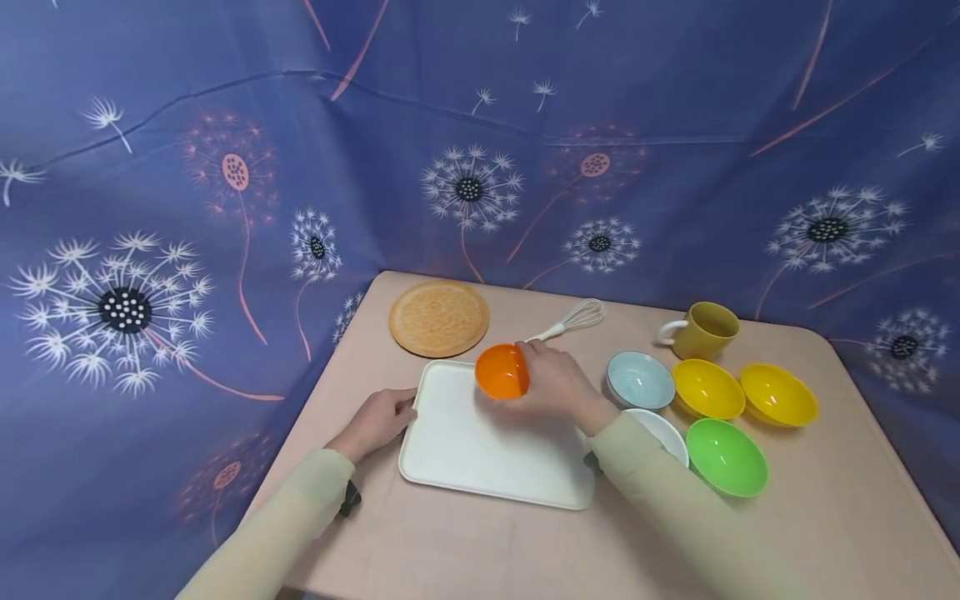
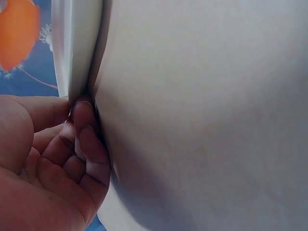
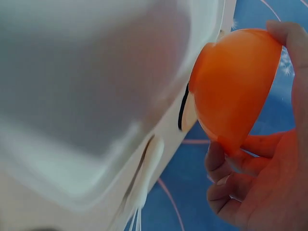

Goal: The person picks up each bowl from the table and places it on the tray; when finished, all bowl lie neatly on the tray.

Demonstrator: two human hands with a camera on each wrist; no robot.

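Observation:
A white rectangular tray (image 1: 491,446) lies on the table. At its left edge my left hand (image 1: 377,423) pinches the rim; in the left wrist view the thumb is on top and curled fingers (image 2: 91,144) are at the underside. My right hand (image 1: 553,382) holds an orange bowl (image 1: 501,372) over the tray's back part. Seen from the right wrist, the orange bowl (image 3: 233,86) is gripped by its rim between thumb and fingers, with its base apart from the tray. The bowl's right side is partly hidden by the hand in the head view.
Behind the tray are a round tan mat (image 1: 438,317) and a white whisk (image 1: 573,318). To the right stand a light blue bowl (image 1: 640,379), a partly covered white bowl (image 1: 663,433), yellow bowls (image 1: 708,388), a green bowl (image 1: 726,457) and a mustard mug (image 1: 707,329). A patterned cloth (image 1: 465,108) hangs behind.

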